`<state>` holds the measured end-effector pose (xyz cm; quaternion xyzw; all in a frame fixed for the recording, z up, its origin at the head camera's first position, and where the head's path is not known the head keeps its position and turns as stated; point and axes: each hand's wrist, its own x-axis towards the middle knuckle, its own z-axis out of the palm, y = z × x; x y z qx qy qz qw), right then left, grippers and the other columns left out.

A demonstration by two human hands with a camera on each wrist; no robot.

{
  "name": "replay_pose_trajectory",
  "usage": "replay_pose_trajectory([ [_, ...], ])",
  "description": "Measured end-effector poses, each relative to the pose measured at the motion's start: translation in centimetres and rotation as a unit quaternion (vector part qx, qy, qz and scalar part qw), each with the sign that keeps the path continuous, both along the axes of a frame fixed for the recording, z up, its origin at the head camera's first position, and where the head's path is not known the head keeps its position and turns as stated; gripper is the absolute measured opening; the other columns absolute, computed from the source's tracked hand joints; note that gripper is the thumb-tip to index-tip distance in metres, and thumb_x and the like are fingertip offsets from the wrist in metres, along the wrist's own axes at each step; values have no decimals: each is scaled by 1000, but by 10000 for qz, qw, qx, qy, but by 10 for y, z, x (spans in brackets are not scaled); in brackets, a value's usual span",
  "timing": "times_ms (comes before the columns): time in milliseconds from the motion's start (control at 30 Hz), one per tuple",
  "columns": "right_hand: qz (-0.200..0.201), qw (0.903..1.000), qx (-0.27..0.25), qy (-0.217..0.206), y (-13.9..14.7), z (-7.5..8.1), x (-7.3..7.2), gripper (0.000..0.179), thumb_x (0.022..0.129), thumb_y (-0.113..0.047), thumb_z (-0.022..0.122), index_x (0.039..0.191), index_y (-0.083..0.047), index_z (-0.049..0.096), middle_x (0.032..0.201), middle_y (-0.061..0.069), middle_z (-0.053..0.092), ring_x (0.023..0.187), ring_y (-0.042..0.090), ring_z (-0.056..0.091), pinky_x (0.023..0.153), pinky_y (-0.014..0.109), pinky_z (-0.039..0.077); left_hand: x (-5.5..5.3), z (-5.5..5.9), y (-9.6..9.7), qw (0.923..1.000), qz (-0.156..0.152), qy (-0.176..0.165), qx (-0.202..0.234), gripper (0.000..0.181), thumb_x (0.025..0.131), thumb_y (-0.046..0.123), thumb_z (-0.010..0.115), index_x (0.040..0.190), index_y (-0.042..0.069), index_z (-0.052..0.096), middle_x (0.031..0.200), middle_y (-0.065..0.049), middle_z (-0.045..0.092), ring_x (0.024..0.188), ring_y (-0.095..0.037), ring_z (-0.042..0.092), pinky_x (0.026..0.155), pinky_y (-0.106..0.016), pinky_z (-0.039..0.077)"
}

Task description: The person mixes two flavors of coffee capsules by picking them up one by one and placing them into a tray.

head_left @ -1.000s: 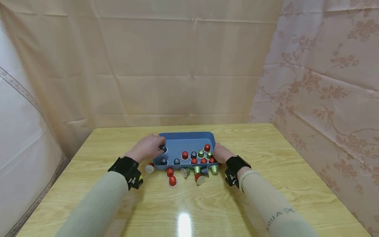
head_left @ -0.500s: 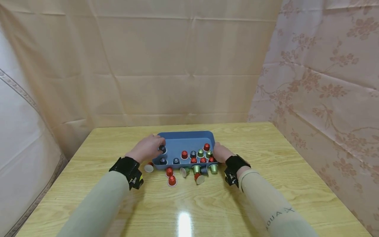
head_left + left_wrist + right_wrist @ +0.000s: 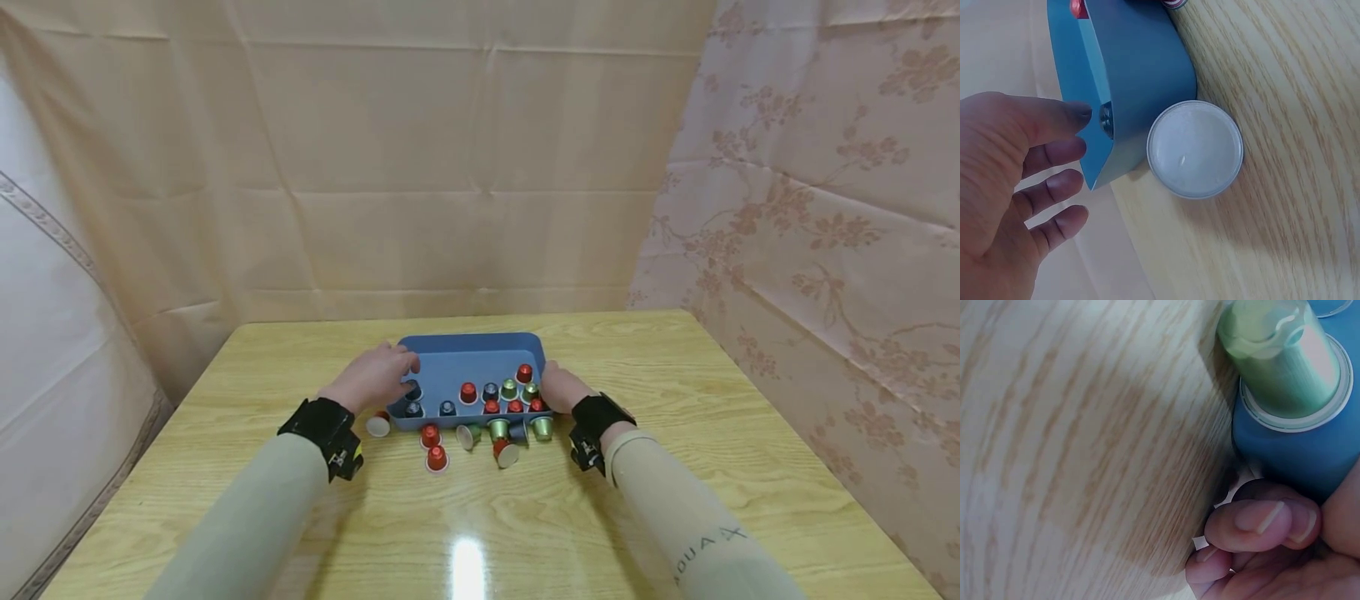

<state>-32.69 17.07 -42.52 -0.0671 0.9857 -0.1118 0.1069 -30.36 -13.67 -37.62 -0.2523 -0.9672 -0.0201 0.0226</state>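
Along the left end of the blue tray (image 3: 442, 354), my left hand (image 3: 372, 375) has its fingers spread and loosely bent. Its thumb is right at a dark blue coffee capsule (image 3: 413, 389) standing inside; in the left wrist view that dark capsule (image 3: 1107, 119) shows just past the thumb tip, nothing pinched. Another dark capsule (image 3: 414, 409) stands in the front left corner. My right hand (image 3: 564, 387) grips the tray's right end, its fingers (image 3: 1254, 522) curled at the outer side. Red, green and dark capsules fill the tray's right part, mostly upright.
Outside the tray's front wall, several capsules lie or stand: two red ones (image 3: 437, 458) upright, a tipped red one (image 3: 506, 453), and a green one (image 3: 1285, 369) at the right. A tipped capsule (image 3: 1195, 150) shows its white lid at the left corner. The wooden table (image 3: 480, 517) extends frontward.
My left hand has let go of the dark capsule, which now stands lower and nearer the front left corner capsule. The left fingers have spread; the right hand stays put.
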Motion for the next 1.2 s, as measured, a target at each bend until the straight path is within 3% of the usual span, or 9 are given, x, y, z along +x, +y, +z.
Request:
replay_pose_trajectory([
  [233,295,9989,214,284,0,0,1,27,98,-7,33,112,16,38,80,17,54,72,24,58,68,36,47,0,4,-3,10000,-31,-69,56,26,83,22,70,106,11,65,98,-5,61,83,-19,53,77,-33,48],
  [400,201,9996,52,216,0,2,2,28,98,-8,33,114,16,38,82,19,56,74,25,59,70,37,47,3,11,-11,9998,38,-154,94,24,85,22,68,105,10,64,97,-6,60,80,-17,55,75,-35,49],
  [700,112,9998,124,120,4,-15,-14,25,96,-6,35,111,14,38,79,18,55,67,25,57,63,36,47,2,15,-34,9983,478,-303,-142,32,85,28,66,110,8,63,101,-7,61,86,-22,58,79,-41,48],
  [867,99,9999,97,77,1,-4,-5,27,98,-8,35,113,15,39,79,17,54,68,24,56,64,36,47,4,21,-44,9930,834,-766,-340,29,84,28,65,104,7,63,93,-6,62,80,-22,56,73,-41,48],
  [1033,204,9995,142,175,1,0,1,27,99,-9,35,111,14,40,79,15,53,69,22,56,65,34,46,9,27,-53,9811,1302,-1388,-360,25,85,27,64,98,6,63,82,-5,58,72,-22,51,63,-37,42],
  [1200,132,9998,85,146,2,-2,-1,29,99,-10,34,114,14,38,80,15,53,70,23,56,65,34,46,15,29,-61,9701,1636,-1738,-442,32,85,31,65,102,4,63,82,-6,58,72,-23,51,63,-37,41],
])
